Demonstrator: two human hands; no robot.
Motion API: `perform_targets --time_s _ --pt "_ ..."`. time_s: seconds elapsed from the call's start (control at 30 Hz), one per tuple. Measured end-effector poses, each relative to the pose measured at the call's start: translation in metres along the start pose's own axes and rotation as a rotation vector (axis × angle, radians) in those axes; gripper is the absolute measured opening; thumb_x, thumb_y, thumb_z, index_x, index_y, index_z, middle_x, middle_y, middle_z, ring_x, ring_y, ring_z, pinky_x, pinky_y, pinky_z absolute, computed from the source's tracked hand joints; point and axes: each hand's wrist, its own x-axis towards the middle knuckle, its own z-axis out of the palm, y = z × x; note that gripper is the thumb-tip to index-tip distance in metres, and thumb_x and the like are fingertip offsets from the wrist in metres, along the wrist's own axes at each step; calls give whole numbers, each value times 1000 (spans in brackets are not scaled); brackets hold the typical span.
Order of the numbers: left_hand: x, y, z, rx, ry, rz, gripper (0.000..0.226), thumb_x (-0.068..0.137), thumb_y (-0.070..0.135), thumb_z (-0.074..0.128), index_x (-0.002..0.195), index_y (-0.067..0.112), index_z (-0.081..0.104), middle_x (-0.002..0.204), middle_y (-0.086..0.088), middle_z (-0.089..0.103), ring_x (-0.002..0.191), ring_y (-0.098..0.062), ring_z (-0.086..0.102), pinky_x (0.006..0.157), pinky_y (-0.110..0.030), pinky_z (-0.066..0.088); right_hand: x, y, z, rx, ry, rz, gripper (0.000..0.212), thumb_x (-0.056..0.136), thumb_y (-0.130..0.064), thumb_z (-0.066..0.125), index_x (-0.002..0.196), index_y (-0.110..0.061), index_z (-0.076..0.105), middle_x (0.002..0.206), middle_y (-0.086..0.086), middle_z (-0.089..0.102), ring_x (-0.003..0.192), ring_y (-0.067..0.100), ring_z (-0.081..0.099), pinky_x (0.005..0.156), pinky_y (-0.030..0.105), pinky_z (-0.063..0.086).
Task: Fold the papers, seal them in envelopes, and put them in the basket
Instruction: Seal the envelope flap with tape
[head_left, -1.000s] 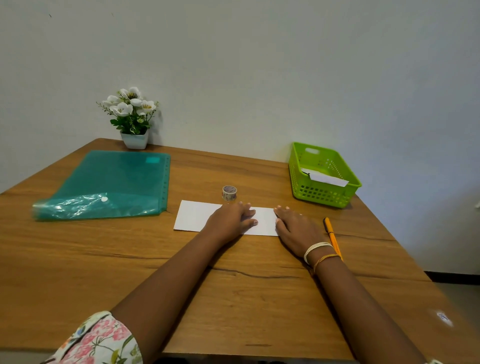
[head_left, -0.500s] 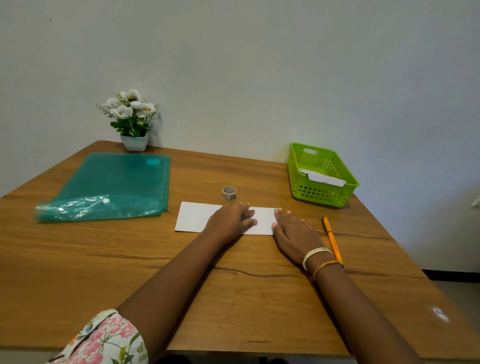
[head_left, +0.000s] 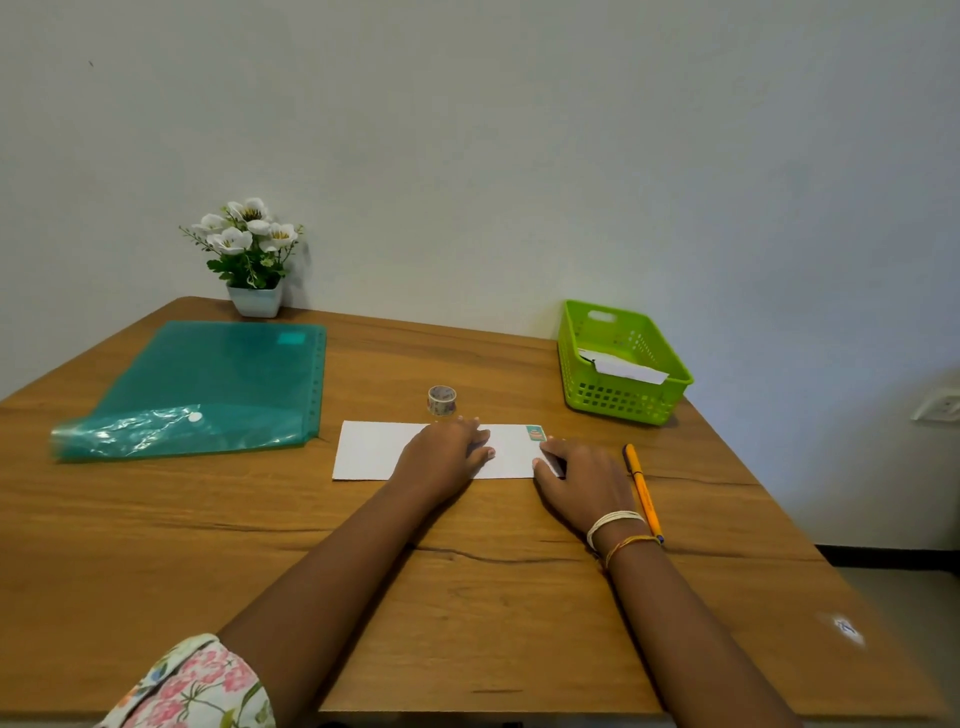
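A white envelope (head_left: 374, 449) lies flat on the wooden table, long side toward me, with a small teal sticker (head_left: 534, 432) at its far right corner. My left hand (head_left: 447, 454) rests palm down on the envelope's middle, fingers together. My right hand (head_left: 584, 478) lies flat at the envelope's right end, fingertips touching its edge just below the sticker. A green plastic basket (head_left: 623, 402) stands at the back right and holds a white envelope (head_left: 626, 368). A small roll of patterned tape (head_left: 441, 400) stands just behind the envelope.
An orange pen (head_left: 643, 491) lies right of my right hand. A teal plastic folder (head_left: 208, 389) lies at the left. A white pot of white flowers (head_left: 252, 260) stands at the back by the wall. The table's right edge drops off past the basket.
My right hand has slid right and back off the envelope's end, uncovering the teal sticker at its corner. My left hand has stayed pressed on the middle.
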Motion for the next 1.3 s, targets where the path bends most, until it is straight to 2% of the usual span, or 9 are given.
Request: perform_targets --time_s 0.23,0.33,0.6,0.83,0.93,1.0,1.13,1.23,1.3 --pt "-5 12 -9 174 31 28 58 85 56 57 134 27 53 135 3 56 120 -18 51 91 -33 45 5 0 4 -38 -22 -43 39 96 -29 42 132 -23 55 141 3 52 131 20 45 102 33 42" --pt "-7 16 -8 159 69 -19 58 78 59 64 126 28 58 127 3 60 114 -18 52 85 -31 44 6 2 4 7 1 -42 39 95 -28 44 131 -22 57 139 1 54 128 18 47 100 31 42" --pt "0 41 -22 113 -89 -401 71 58 59 82 107 20 50 118 -5 59 112 -27 52 86 -36 44 1 -4 1 20 36 -37 35 94 -25 45 124 -21 62 128 1 61 118 19 53 91 33 47" --pt "-4 58 -19 -4 -110 -604 72 64 45 85 121 15 52 120 -6 58 115 -27 54 87 -36 51 -5 -8 0 63 45 11 32 93 -25 46 118 -19 65 118 2 66 111 22 55 87 34 48" --pt "-6 59 -23 -104 -108 -594 65 69 44 81 118 12 53 119 -7 60 114 -26 56 83 -33 51 -11 -11 -2 193 25 70 30 92 -27 50 118 -17 61 116 6 64 109 27 57 83 34 46" --pt "-5 61 -30 -243 -103 -608 65 74 43 79 121 8 49 120 -9 60 111 -25 58 84 -31 52 -16 -17 -6 475 50 180 42 91 -25 56 131 -14 51 127 7 60 116 26 55 89 33 46" --pt "0 68 -51 -832 -33 -693 68 81 19 76 136 4 38 127 -17 57 110 -30 60 79 -36 52 -22 -37 -21 983 20 445 65 89 -22 64 144 -12 32 133 8 55 117 23 55 93 34 48" --pt "1 78 -63 -1106 13 -725 47 83 5 71 125 -5 52 122 -18 62 106 -32 63 75 -36 50 -24 -44 -38 1139 -124 534 49 89 -11 62 135 -9 45 115 11 62 91 20 63 71 34 54" --pt "1 83 -68 -1142 -30 -729 43 84 15 72 120 -2 55 125 -14 60 108 -31 62 81 -38 52 -21 -44 -48 1254 -132 522 40 87 1 57 126 -6 52 105 14 66 79 21 65 66 32 55"
